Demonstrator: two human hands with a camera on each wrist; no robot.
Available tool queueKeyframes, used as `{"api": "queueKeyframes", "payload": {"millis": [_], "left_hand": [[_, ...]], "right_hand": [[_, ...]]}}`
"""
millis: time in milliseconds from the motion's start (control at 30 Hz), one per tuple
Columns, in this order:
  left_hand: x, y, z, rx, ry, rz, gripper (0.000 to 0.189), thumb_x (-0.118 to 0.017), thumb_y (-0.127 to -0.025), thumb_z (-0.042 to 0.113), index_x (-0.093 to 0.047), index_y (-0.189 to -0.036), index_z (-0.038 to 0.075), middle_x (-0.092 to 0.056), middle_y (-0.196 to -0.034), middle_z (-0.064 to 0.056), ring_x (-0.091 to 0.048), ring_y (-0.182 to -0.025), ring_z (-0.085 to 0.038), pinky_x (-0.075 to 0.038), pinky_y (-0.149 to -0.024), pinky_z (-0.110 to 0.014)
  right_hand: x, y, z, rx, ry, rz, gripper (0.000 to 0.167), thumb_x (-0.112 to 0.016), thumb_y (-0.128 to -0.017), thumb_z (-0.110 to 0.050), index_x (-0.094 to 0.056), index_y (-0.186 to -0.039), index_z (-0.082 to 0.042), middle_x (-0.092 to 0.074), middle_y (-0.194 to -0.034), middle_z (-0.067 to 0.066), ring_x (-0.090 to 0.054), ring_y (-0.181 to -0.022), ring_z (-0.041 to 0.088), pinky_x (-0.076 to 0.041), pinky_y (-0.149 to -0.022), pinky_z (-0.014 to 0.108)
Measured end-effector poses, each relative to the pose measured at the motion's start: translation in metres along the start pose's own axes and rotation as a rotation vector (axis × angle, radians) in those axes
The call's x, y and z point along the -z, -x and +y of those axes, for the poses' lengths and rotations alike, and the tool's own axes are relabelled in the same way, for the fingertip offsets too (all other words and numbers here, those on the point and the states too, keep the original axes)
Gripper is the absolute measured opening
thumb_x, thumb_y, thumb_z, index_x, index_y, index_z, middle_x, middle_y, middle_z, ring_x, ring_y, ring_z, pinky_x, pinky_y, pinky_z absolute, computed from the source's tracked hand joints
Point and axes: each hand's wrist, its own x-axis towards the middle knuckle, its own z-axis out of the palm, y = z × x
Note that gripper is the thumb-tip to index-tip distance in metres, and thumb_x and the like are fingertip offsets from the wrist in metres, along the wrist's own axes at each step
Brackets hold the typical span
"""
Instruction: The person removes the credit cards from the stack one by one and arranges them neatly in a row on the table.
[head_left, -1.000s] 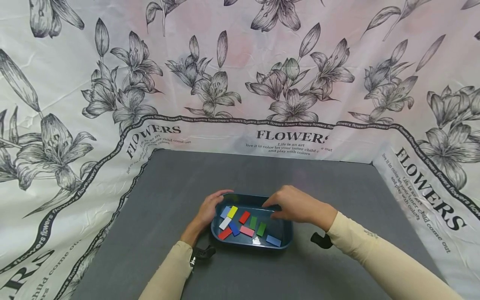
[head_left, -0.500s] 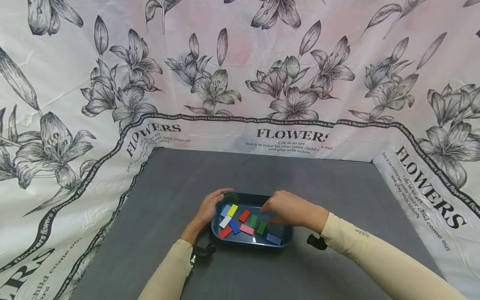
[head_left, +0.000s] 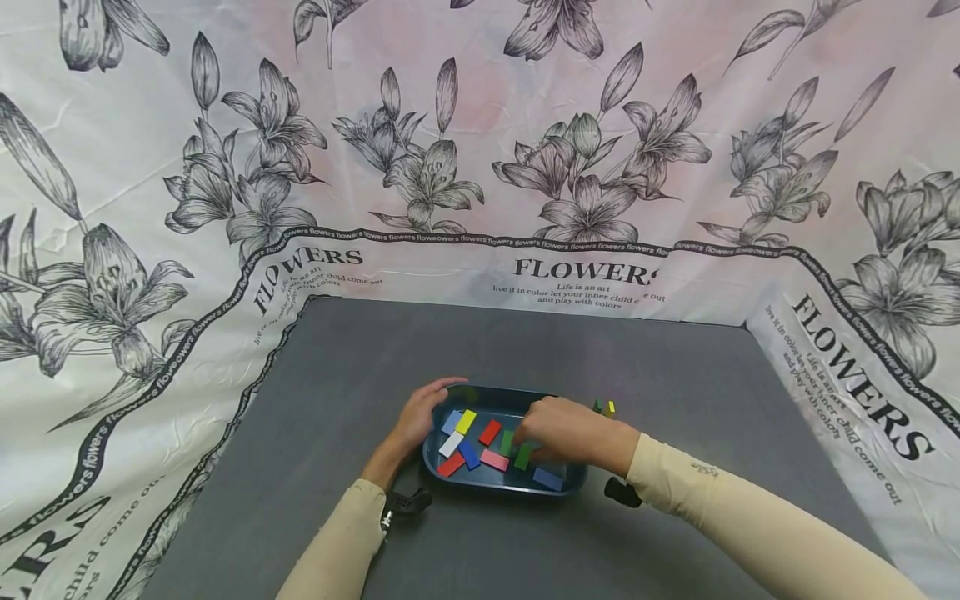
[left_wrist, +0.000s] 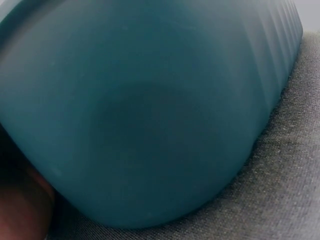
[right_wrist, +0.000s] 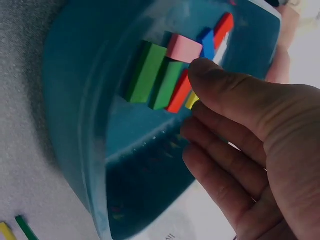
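A white flower-printed cloth (head_left: 480, 167) is hung as a backdrop behind and beside a dark grey surface (head_left: 337, 350). Near the front middle of the surface a dark blue tray (head_left: 558, 483) with rounded corners and a raised wall is set. Flat coloured blocks are scattered inside it: a yellow block (head_left: 466, 422), a red block (head_left: 489, 432), a pink block (head_left: 494, 460), two green blocks (right_wrist: 156, 75) lying side by side, a light blue block (head_left: 547, 479), and others in white, blue and red.

The tray's left end is gripped by the left hand (head_left: 415, 425), its fingers curled over the rim. In the left wrist view almost everything is blocked by the tray's outer wall. Just beyond the tray's far right corner, small green and yellow pieces (head_left: 604, 407) are seen on the surface, partly hidden by the right hand (head_left: 566, 431).

The right hand is lowered into the tray from the right. Its fingers (right_wrist: 215, 135) are held loosely together and slightly bent, with nothing clamped between them; the thumb tip lies just beside the pink block and the green blocks, and whether contact is made cannot be told.
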Motion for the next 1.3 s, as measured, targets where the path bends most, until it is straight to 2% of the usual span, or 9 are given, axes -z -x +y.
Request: {"api": "queueKeyframes", "payload": {"millis": [433,833,1133,1300], "left_hand": [[-0.001,-0.001,-0.004,-0.005,-0.023,0.016,0.049,-0.032,-0.116,0.019,-0.063,-0.150,0.002,-0.065,-0.149,-0.024,-0.065,-0.131,-0.042,-0.049,-0.120,-0.059],[0.000,-0.001,-0.001,0.000,-0.027,0.021,0.048,-0.034,-0.116,0.019,-0.063,-0.151,0.002,-0.065,-0.150,-0.023,-0.065,-0.132,-0.041,-0.050,-0.119,-0.056],[0.000,-0.001,-0.001,-0.008,-0.033,0.017,0.049,-0.033,-0.115,0.018,-0.063,-0.150,0.001,-0.067,-0.148,-0.023,-0.066,-0.130,-0.040,-0.052,-0.117,-0.054],[0.000,0.000,0.000,-0.010,-0.013,0.011,0.049,-0.033,-0.115,0.018,-0.062,-0.150,0.000,-0.066,-0.148,-0.025,-0.066,-0.130,-0.042,-0.051,-0.117,-0.057]], "right_hand": [[-0.016,-0.006,-0.003,0.035,0.139,0.021,0.017,-0.092,-0.090,-0.023,-0.088,-0.106,-0.021,-0.083,-0.093,-0.008,-0.072,-0.076,0.006,-0.062,-0.073,0.023],[-0.027,-0.009,-0.004,0.063,0.282,0.063,0.012,-0.093,-0.089,-0.023,-0.086,-0.100,-0.022,-0.082,-0.088,-0.007,-0.071,-0.073,0.010,-0.062,-0.070,0.026],[-0.029,-0.013,-0.005,0.053,0.295,0.059,0.009,-0.091,-0.091,-0.021,-0.086,-0.099,-0.022,-0.081,-0.088,-0.006,-0.069,-0.069,0.010,-0.060,-0.066,0.025],[-0.032,-0.014,-0.007,0.051,0.305,0.054,0.011,-0.091,-0.091,-0.024,-0.085,-0.100,-0.021,-0.081,-0.089,-0.006,-0.069,-0.071,0.010,-0.062,-0.070,0.024]]}}
